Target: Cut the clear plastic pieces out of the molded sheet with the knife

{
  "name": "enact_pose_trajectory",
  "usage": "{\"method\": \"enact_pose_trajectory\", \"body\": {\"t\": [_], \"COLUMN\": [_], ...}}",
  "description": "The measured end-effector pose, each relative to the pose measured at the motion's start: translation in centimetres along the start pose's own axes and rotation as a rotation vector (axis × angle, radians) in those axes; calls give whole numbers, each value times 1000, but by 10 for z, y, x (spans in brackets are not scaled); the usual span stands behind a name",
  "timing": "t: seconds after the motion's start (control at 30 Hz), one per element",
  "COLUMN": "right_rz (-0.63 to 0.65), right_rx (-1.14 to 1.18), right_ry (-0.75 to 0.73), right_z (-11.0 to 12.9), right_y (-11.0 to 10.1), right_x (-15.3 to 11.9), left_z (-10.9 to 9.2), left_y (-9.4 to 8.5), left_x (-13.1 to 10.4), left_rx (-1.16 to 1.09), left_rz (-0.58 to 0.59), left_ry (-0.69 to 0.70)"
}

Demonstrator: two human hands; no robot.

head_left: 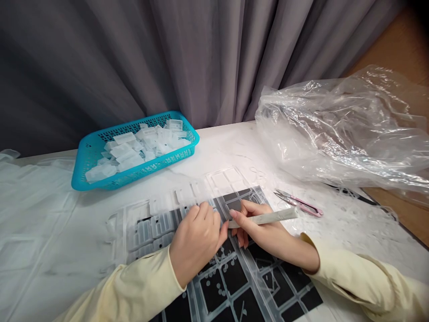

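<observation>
Presently, both hands work at the middle of the desk (47, 214), over a dark mat (234, 286) that carries a translucent plastic sheet (174, 210) of moulded parts. The left hand (196, 243) lies knuckles up, fingers curled down onto the sheet, pressing it flat against the mat, evidently to keep it from shifting; it grips nothing that can be seen. The right hand (264, 230) is closed around a white knife (268, 218), held like a pen, its tip meeting the sheet just beside the left fingertips, which suits cutting close to the pinned spot. Small round offcuts lie scattered on the mat's near part. Pink snips (300, 204) rest on the desk just beyond the right hand, untouched but within reach. A blue basket (83, 154) stands farther back on the left, holding loose white plastic pieces. A crumpled clear bag (345, 129) sits at the right rear. Grey curtains (167, 58) hang behind the desk.
</observation>
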State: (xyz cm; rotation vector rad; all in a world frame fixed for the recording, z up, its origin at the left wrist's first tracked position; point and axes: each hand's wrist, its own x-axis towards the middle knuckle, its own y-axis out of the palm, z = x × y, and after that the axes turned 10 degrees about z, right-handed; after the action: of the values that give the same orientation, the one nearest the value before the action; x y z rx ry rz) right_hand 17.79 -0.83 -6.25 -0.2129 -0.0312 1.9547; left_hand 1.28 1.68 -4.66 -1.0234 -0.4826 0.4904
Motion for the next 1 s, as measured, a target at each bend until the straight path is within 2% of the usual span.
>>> {"method": "enact_pose_trajectory", "body": {"t": [0.2,0.33,0.53,1.0], "right_rz": [-9,-13,35,24], "right_rx": [-54,-163,-368,-374], "right_ry": [-7,-44,-92,-100], "right_z": [-1,5,15,17], "right_y": [1,1,-1,-4], "right_x": [0,-1,-3,-2], "left_z": [2,4,9,18], "left_y": [7,12,8,-3], "left_x": [2,4,5,7], "left_rx": [57,39,-55,-122], "left_rz": [-54,-24,-24,-23], "left_ry": [109,216,223,255]}}
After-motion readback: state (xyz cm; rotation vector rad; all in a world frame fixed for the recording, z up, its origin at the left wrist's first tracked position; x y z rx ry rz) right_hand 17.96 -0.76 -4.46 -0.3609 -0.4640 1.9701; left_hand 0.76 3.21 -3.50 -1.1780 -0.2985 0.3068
